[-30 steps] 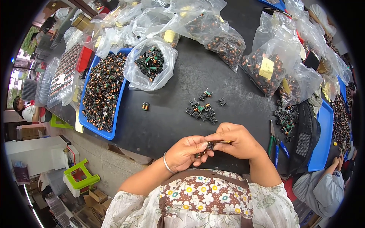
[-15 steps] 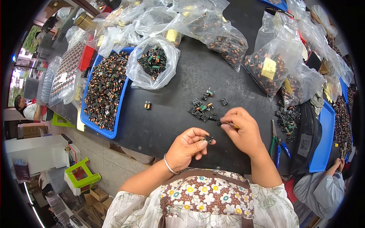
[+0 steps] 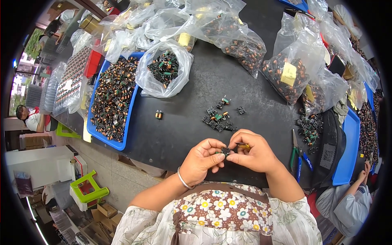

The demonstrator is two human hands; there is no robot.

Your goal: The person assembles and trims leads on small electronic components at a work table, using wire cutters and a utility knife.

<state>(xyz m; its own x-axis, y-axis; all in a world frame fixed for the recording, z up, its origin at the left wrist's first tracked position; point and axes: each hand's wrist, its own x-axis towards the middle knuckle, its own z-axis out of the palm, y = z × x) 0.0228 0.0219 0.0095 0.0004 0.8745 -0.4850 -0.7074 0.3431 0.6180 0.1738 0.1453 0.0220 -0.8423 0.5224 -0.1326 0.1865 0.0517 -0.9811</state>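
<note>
A small black electronic part (image 3: 225, 151) with metal pins is pinched between the thumb and fingers of my left hand (image 3: 200, 158). My right hand (image 3: 255, 152) meets it from the right, thumb and forefinger tips touching the part. Tucked in the right fingers is a slim yellow tool (image 3: 243, 145); its kind cannot be made out. Just beyond my hands lies a loose pile of black parts (image 3: 219, 121), some with green coils. One copper-coil component (image 3: 159, 114) lies apart to the left.
A blue tray (image 3: 123, 141) full of copper-coil components stands left, beside an open plastic bag (image 3: 179, 83) of green-coil ones. More filled bags (image 3: 286, 77) line the back and right. Pliers (image 3: 294, 151) lie right, near a black mesh-sided case (image 3: 328, 151) and another blue tray (image 3: 347, 151).
My right hand has come from the near edge of the pile, left and toward me, to the part in my left hand. The left hand has barely moved.
</note>
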